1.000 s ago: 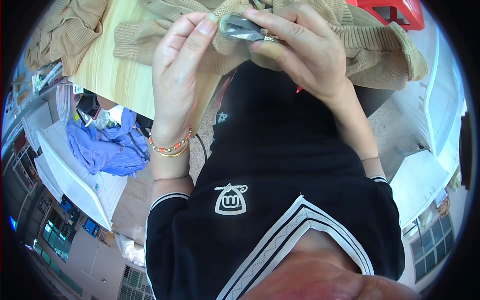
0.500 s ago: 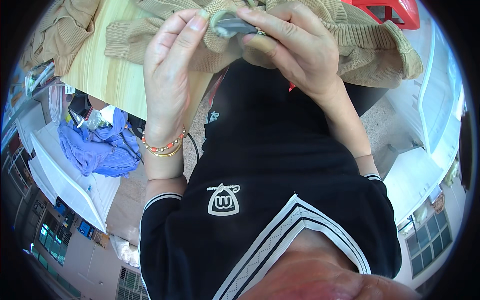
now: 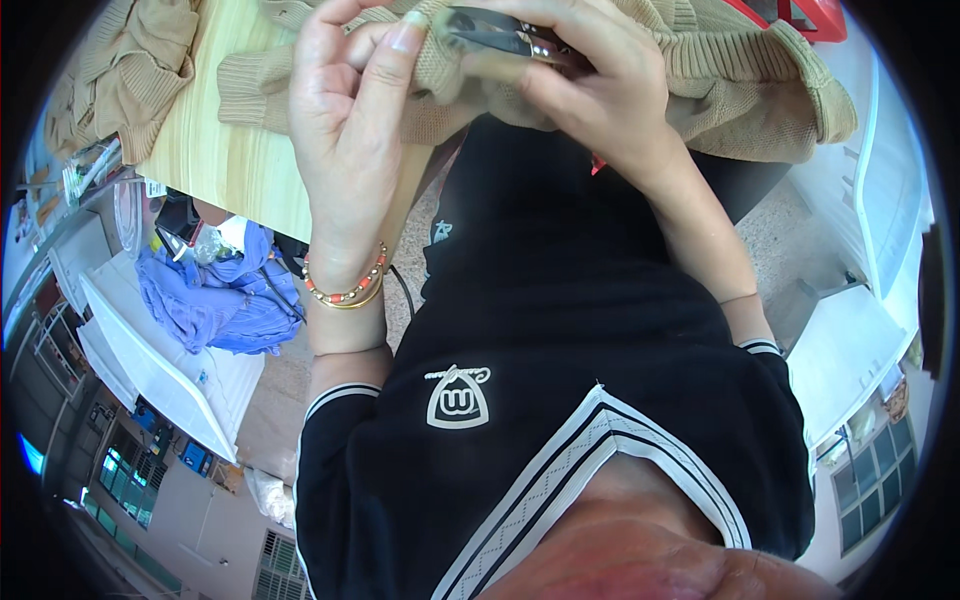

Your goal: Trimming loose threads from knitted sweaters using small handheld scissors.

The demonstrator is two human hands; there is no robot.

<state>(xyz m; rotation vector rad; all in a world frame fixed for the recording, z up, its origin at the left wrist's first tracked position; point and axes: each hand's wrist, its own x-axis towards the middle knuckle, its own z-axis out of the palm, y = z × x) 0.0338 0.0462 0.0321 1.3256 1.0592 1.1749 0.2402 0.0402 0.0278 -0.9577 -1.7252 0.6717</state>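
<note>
A tan knitted garment point(image 3: 720, 100) lies across my lap and the edge of the wooden table. My left hand point(image 3: 350, 140) pinches a fold of it between thumb and fingers near the top of the view. In my right hand point(image 3: 620, 95) is a pair of dark thread snips point(image 3: 495, 35), blades pointing left against the knit beside my left thumb. Something tan wraps the tip of my right thumb. What the blade tips touch is blurred. The upper frame edge cuts off part of both hands.
The light wooden table point(image 3: 215, 140) carries another tan knitted piece point(image 3: 130, 75) at its left. Below it, blue cloth point(image 3: 215, 305) lies in a white tray point(image 3: 225, 400). A red plastic object point(image 3: 815, 20) stands at the far right, with a white bin point(image 3: 860, 345) nearer.
Both hands have shifted slightly upward in view. The snips sit higher and closer to the left thumb, and the pale round edge around the blades no longer shows clearly.
</note>
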